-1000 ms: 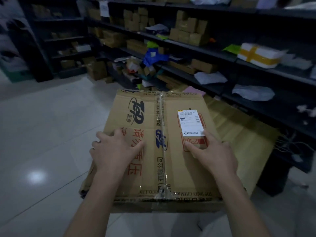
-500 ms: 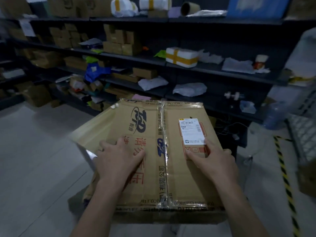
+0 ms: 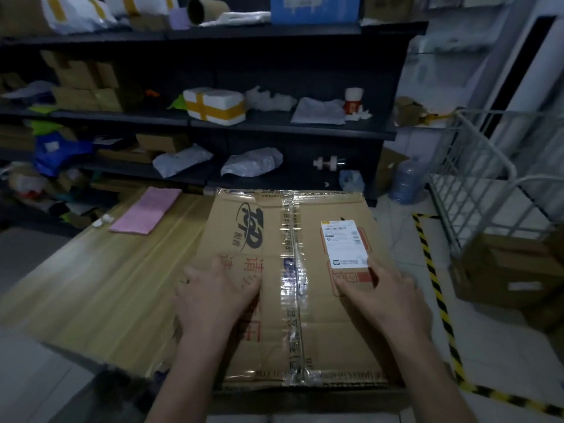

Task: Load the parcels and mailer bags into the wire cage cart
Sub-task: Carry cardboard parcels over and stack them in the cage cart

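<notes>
Got both palms flat on top of this big cardboard box [image 3: 293, 285] right now, fingers spread and loose, not gripping anything. My left hand [image 3: 213, 297] sits on the red printing left of the tape seam; my right hand [image 3: 384, 294] is just below the white shipping label [image 3: 345, 244], fingertips touching its lower edge. The box is right in front of me, beside the wooden table [image 3: 100, 288]. I honestly can't tell what's under it from up here.

It's wide, and my guess is it's got some weight to it, so pressing on the lid won't lift anything. Cardboard looks stiff enough, but the top flaps are only held by that shiny clear tape [image 3: 291, 270], which looks slippery, so I'd keep off the seam. Best bet is probably sliding my hands out to the two side edges and hooking fingers under the bottom corners.

The wire cart [image 3: 476, 178] is off to my right, past the yellow and black floor tape [image 3: 433, 276], with another brown box [image 3: 512, 270] already sitting low by it. Going to need to clear that rail.
</notes>
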Demonstrator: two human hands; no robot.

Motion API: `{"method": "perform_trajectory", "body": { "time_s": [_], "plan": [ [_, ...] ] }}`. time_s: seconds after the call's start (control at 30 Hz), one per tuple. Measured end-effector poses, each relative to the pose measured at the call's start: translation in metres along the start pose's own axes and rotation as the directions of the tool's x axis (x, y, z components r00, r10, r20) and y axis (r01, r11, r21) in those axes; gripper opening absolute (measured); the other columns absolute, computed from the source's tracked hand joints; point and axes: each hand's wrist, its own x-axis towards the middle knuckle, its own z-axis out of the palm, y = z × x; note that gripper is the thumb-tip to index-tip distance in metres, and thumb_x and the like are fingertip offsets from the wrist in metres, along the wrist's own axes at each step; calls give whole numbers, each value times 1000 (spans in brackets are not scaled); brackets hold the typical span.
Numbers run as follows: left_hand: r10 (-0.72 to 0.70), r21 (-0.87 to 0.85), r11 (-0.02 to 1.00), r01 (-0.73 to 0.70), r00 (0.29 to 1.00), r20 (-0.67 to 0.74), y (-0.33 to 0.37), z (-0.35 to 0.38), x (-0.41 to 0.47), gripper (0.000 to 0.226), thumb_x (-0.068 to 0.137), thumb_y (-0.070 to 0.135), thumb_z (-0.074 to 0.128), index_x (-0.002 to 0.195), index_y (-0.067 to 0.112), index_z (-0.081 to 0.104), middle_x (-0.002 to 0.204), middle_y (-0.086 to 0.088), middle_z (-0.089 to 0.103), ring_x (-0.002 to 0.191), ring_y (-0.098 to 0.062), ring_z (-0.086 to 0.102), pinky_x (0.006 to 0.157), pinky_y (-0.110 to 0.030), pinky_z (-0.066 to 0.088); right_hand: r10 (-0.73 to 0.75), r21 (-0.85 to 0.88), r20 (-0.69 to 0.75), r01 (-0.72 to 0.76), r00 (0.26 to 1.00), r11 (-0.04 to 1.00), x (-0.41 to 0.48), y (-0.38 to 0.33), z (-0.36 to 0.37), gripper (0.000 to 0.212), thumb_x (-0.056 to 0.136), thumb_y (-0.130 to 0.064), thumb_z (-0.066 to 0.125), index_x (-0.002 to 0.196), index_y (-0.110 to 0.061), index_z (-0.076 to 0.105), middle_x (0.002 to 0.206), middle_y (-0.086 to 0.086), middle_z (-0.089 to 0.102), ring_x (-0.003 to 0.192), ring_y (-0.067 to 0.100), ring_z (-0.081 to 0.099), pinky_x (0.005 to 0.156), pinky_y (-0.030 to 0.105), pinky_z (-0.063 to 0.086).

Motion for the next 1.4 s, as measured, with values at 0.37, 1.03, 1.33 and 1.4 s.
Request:
{"method": "perform_trajectory", "body": {
  "time_s": [0.37, 1.03, 1.33, 1.4],
  "plan": [
    [278, -37, 960, -278, 960, 11, 148, 22, 37, 83, 68, 90, 49, 121, 26, 48, 118, -18, 44, 106, -41, 52, 92, -46, 47, 273, 79, -99, -266, 957, 961, 59, 76, -45, 104, 58, -102, 35, 149, -53, 27, 136, 17, 47, 125, 35, 47, 94, 44, 47],
    [609, -54, 793, -607, 789, 82, 350, 71, 161, 84, 71, 87, 50, 124, 22, 47, 123, -20, 45, 105, -42, 53, 89, -48, 46, 539, 102, -203, -529, 818, 842, 199, 109, -89, 102, 62, -98, 42, 151, -50, 27, 138, 19, 46, 124, 37, 47, 92, 44, 47],
    [709, -100, 705, -702, 691, 144, 427, 80, 172, 79, 74, 83, 51, 124, 22, 47, 127, -22, 42, 110, -44, 50, 93, -50, 43, 656, 155, -228, -638, 719, 754, 233, 140, -113, 112, 52, -104, 42, 151, -53, 26, 137, 17, 44, 124, 37, 48, 94, 48, 50],
    [726, -100, 686, -720, 671, 149, 445, 82, 170, 78, 75, 82, 51, 125, 22, 46, 126, -21, 42, 110, -44, 50, 93, -49, 43, 671, 168, -240, -651, 702, 741, 238, 150, -118, 112, 52, -103, 42, 151, -53, 26, 138, 17, 44, 124, 37, 48, 95, 48, 49]
  ]
}}
